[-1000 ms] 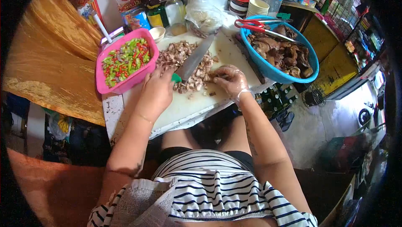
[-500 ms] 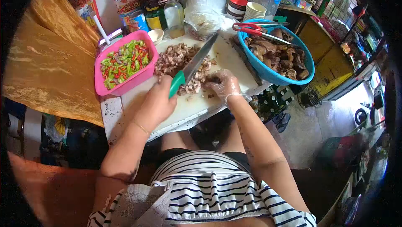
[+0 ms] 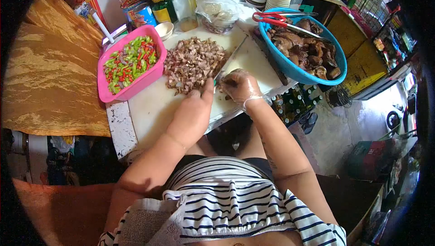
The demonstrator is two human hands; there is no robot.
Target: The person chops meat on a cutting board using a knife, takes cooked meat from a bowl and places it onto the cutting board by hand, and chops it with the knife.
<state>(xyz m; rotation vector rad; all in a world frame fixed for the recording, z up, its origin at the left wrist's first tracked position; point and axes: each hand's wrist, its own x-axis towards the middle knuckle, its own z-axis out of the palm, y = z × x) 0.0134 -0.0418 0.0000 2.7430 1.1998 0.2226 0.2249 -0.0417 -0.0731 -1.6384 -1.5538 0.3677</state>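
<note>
My left hand [image 3: 192, 112] is closed round the knife, whose green handle shows only as a sliver beside the index finger. The thin blade [image 3: 231, 59] is seen nearly edge-on, along the right side of the chopped meat [image 3: 194, 63]. My right hand [image 3: 241, 87], in a clear plastic glove, is curled with its fingertips down on the white cutting board [image 3: 152, 110], just right of the knife. Something dark shows at its fingers, but I cannot make out what it is.
A pink tub [image 3: 131, 89] of chopped green and red peppers stands left. At right, a blue basin [image 3: 297, 71] holds large brown meat pieces and red-handled tongs [image 3: 272, 18]. Behind are a glass bottle [image 3: 185, 8], a small bowl [image 3: 164, 29], a plastic bag [image 3: 218, 14] and stacked bowls [image 3: 277, 0].
My left hand and the knife have moved right, to the right edge of the chopped meat. The blade has turned edge-on. My right hand remains curled close to the board.
</note>
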